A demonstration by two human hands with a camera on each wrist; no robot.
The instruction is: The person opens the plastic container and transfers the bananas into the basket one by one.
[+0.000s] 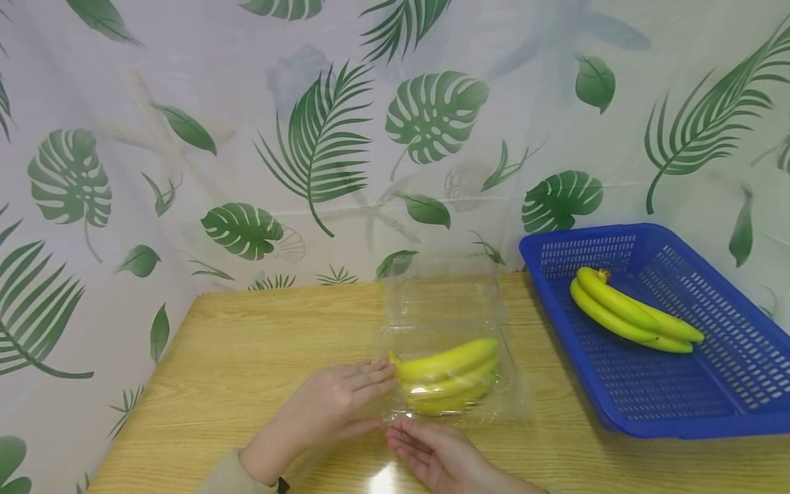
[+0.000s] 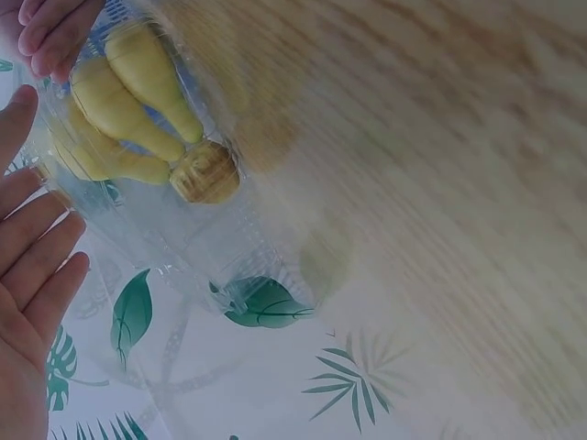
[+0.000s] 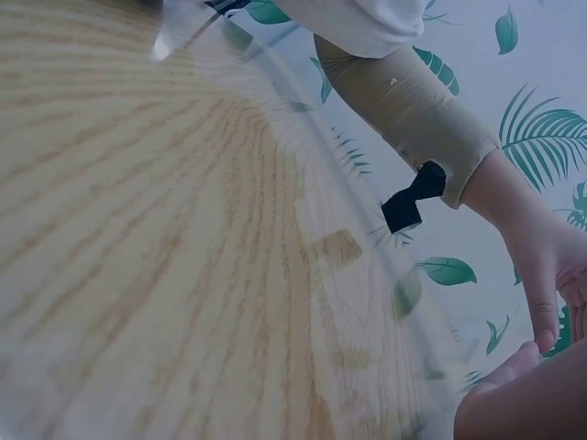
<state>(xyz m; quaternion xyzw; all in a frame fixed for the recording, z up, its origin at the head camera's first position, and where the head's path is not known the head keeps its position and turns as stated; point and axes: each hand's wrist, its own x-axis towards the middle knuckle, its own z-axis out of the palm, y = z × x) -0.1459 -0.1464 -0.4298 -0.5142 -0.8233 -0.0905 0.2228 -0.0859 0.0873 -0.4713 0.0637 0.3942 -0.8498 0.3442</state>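
A bunch of yellow bananas [image 1: 447, 377] lies in a clear plastic clamshell box [image 1: 512, 391], whose lid [image 1: 444, 295] stands raised at the back. My left hand [image 1: 339, 401] is at the box's left side, its straight fingertips reaching the edge beside the banana stem. Below the front left corner is my right hand [image 1: 438, 453], palm turned up and fingers loosely bent, with the fingertips close to the box. The left wrist view shows the banana stem end [image 2: 206, 172] through the plastic, the left hand [image 2: 37, 275] beside it.
A blue plastic basket [image 1: 592, 384] stands on the right of the wooden table [image 1: 265, 329], with another bunch of bananas [image 1: 629, 315] inside. Behind the table hangs a white cloth [image 1: 345, 261] printed with green leaves.
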